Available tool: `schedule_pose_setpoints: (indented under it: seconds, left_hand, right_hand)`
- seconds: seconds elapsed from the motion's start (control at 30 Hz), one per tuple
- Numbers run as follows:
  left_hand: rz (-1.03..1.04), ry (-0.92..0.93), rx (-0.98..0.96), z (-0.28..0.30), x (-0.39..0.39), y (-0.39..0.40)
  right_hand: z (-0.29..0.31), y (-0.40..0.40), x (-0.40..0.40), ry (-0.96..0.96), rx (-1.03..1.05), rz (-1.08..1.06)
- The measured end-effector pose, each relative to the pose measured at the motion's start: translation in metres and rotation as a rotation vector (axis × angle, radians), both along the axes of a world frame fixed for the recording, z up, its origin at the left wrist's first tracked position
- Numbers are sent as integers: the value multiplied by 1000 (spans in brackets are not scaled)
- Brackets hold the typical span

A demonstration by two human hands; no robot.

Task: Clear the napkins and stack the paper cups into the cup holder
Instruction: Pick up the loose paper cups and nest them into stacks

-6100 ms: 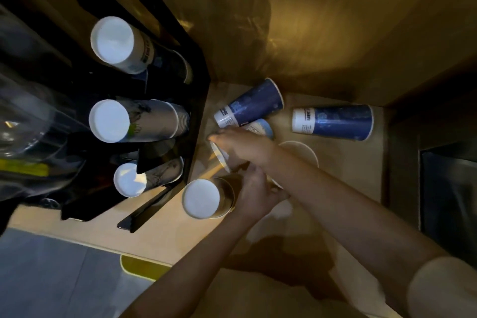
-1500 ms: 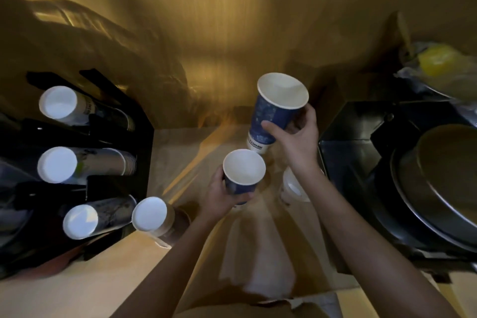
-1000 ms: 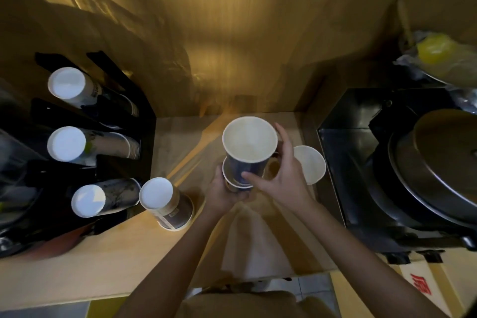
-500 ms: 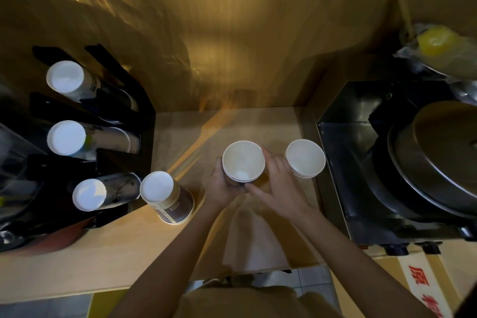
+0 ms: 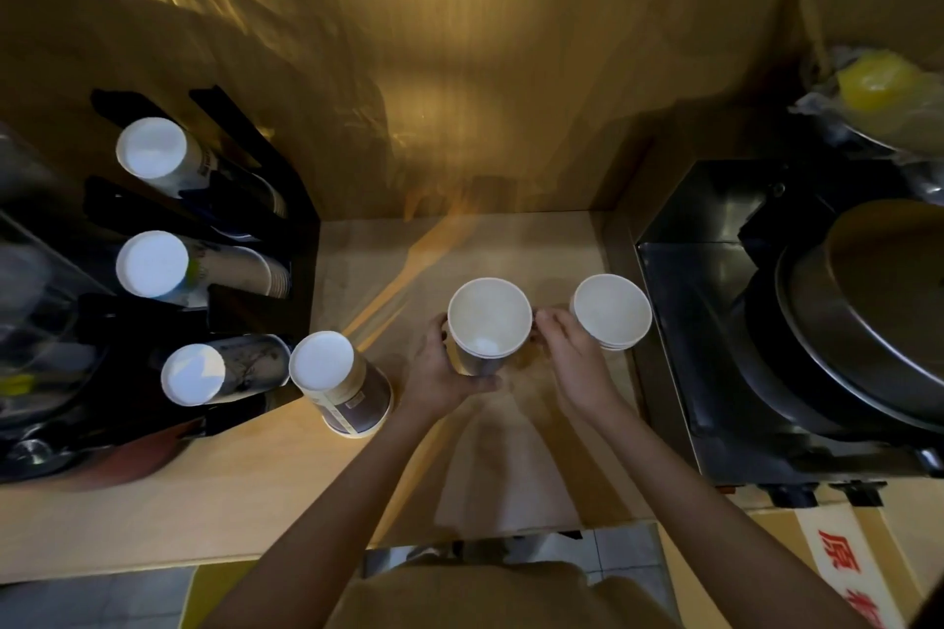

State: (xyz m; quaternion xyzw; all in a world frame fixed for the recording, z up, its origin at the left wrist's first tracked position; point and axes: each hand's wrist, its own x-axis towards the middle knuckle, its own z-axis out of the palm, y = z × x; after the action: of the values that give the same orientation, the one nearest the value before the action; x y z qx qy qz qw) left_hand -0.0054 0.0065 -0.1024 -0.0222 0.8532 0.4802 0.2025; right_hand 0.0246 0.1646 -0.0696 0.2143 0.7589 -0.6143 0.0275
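The left hand (image 5: 443, 373) grips a nested stack of paper cups (image 5: 488, 324), mouth up, at the middle of the wooden bench (image 5: 168, 490); thumb and fingers (image 5: 472, 384) wrap the stack's wall. The right hand (image 5: 574, 363) sits just right of that stack; its fingertips lie near the stack's rim, loosely curled and holding nothing; whether they touch it cannot be told. A second upright stack of cups (image 5: 612, 311) stands just beyond the right hand, close to the black appliance (image 5: 715, 322) bounding the bench on the right; a large round metal lid (image 5: 878, 322) rests on that appliance. On the left, the black cup holder (image 5: 265, 220) carries three stacks with their white bases toward the camera: a far stack (image 5: 153, 156), a middle stack (image 5: 153, 266), and a near stack (image 5: 196, 373). An inverted brown cup stack (image 5: 339, 381) stands on the bench, just beside the holder's near corner and just left of the left hand, between the held cups and the holder. A pale napkin (image 5: 490, 485) lies flat on the bench between the forearms, at the front edge. A bagged yellow item (image 5: 883, 87) sits at the upper right.
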Motion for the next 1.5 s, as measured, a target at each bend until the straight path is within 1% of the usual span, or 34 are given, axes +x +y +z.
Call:
schedule_pose_setpoints:
  seconds: [0.03, 0.1, 0.17, 0.23, 0.33, 0.37, 0.43, 0.53, 0.6, 0.67, 0.77, 0.87, 0.93, 1.03, 1.2, 1.23, 1.33, 1.37, 1.4, 1.47, 1.5]
  left_hand:
    - [-27, 1, -40, 7, 2, -3]
    - [-76, 72, -167, 28, 6, -9]
    - [-104, 267, -261, 54, 13, -19]
    - [-99, 432, -283, 80, 20, -34]
    - [-60, 542, -292, 109, 36, -60]
    - [-63, 576, -321, 114, 42, -70]
    - [-82, 632, -444, 111, 54, -88]
    - [-73, 612, -596, 85, 73, -112]
    - [-33, 547, -664, 61, 86, -125]
    - [25, 444, -692, 32, 93, -136]
    - [35, 234, -670, -4, 90, -143]
    - [1, 74, -665, -28, 80, -138]
    - [-6, -25, -628, -39, 71, -132]
    - [94, -172, -471, -55, 62, -125]
    - [292, -217, -186, -53, 54, -117]
    - [334, -251, -106, -49, 52, -117]
    - [490, -392, 263, -26, 45, -113]
    - [504, -398, 345, -17, 41, -111]
    - [495, -367, 370, -7, 38, -108]
    - [477, -237, 341, 15, 33, -102]
    - [475, -134, 280, 26, 30, -99]
  right_hand:
    - [4, 1, 0, 3, 11, -13]
    - [15, 1, -2, 83, 142, 16]
    - [30, -3, -5, 198, 334, 89]
    - [44, -13, -9, 288, 459, 170]
    - [61, -38, -16, 373, 467, 281]
    - [65, -49, -18, 385, 439, 324]
    - [68, -72, -22, 398, 369, 424]
    - [65, -105, -26, 348, 328, 641]
    - [60, -124, -27, 287, 381, 794]
    - [54, -139, -27, 239, 451, 899]
    - [41, -153, -27, 200, 515, 953]
    - [27, -159, -28, 173, 501, 926]
    - [22, -159, -27, 186, 475, 899]
    - [18, -158, -27, 203, 422, 863]
    - [19, -152, -30, 201, 315, 783]
    - [22, -148, -32, 189, 287, 756]
    - [33, -134, -42, 161, 218, 663]
    - [39, -129, -46, 172, 208, 629]
    - [46, -124, -50, 197, 196, 588]
    - [64, -112, -59, 251, 113, 464]
    - [73, -105, -63, 270, 42, 381]
